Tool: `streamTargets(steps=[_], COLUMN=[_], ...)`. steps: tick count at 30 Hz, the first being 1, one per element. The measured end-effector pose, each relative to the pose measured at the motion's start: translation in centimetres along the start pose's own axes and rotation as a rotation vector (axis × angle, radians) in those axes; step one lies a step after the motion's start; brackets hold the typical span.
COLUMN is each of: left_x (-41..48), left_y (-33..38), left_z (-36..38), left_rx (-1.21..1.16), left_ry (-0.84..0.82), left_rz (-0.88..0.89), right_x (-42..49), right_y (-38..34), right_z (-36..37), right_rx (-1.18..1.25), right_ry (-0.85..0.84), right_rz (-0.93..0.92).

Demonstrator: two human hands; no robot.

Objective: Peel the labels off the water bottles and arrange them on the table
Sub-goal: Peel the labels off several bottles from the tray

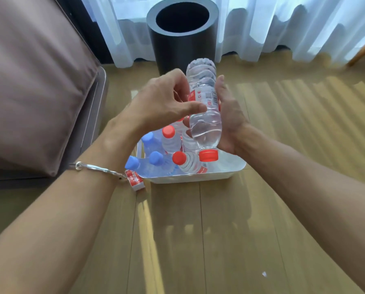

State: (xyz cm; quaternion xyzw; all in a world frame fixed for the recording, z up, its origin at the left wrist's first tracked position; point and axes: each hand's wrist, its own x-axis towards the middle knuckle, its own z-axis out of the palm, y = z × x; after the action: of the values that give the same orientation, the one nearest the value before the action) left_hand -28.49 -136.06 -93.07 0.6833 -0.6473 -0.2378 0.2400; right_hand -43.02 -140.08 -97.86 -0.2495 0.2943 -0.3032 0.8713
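I hold a clear water bottle (205, 122) upside down above a white tray (230, 174), its red cap (208, 155) pointing toward me. My right hand (228, 122) grips the bottle from the right side. My left hand (164, 100) touches its red and white label (205, 98), thumb across the front and fingers at the label's left edge. In the tray lie several other bottles, some with red caps (168, 131) and some with blue caps (156, 157). A peeled red label (135, 179) lies on the wooden floor just left of the tray.
A dark cylindrical bin (181, 32) with an open top stands behind the tray, in front of white curtains (283, 24). A brown sofa (35, 85) fills the left side. A small white scrap (264, 273) lies on the wooden floor (198, 240) near me.
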Motion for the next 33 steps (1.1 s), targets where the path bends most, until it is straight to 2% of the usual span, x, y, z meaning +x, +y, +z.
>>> streamTargets(steps=[5, 11, 14, 19, 22, 29, 33], left_x=[-0.4, -0.4, -0.5, -1.0, -1.1, -0.3, 0.5], left_y=[0.4, 0.0, -0.2, 0.1, -0.1, 0.4, 1.0], left_z=[-0.2, -0.1, 0.2, 1.4, 2.1, 0.8, 0.1], left_rx=[0.067, 0.19, 0.251, 0.352, 0.388, 0.386, 0.343], left_ry=[-0.06, -0.038, 0.007, 0.177, 0.194, 0.003, -0.093], left_rz=[0.032, 0.094, 0.15, 0.284, 0.328, 0.39, 0.361], right_x=[0.2, 0.5, 0.8, 1.3, 0.9, -0.5, -0.5], right_y=[0.6, 0.6, 0.7, 0.7, 0.4, 0.6, 0.6], right_z=[-0.2, -0.5, -0.5, -0.1, 0.4, 0.9, 1.3], right_rx=[-0.125, -0.316, -0.414, -0.572, -0.692, -0.914, -0.912], right_ry=[0.023, 0.115, 0.171, 0.349, 0.421, 0.358, 0.328], right_rz=[-0.062, -0.12, -0.125, -0.12, -0.093, 0.004, 0.003])
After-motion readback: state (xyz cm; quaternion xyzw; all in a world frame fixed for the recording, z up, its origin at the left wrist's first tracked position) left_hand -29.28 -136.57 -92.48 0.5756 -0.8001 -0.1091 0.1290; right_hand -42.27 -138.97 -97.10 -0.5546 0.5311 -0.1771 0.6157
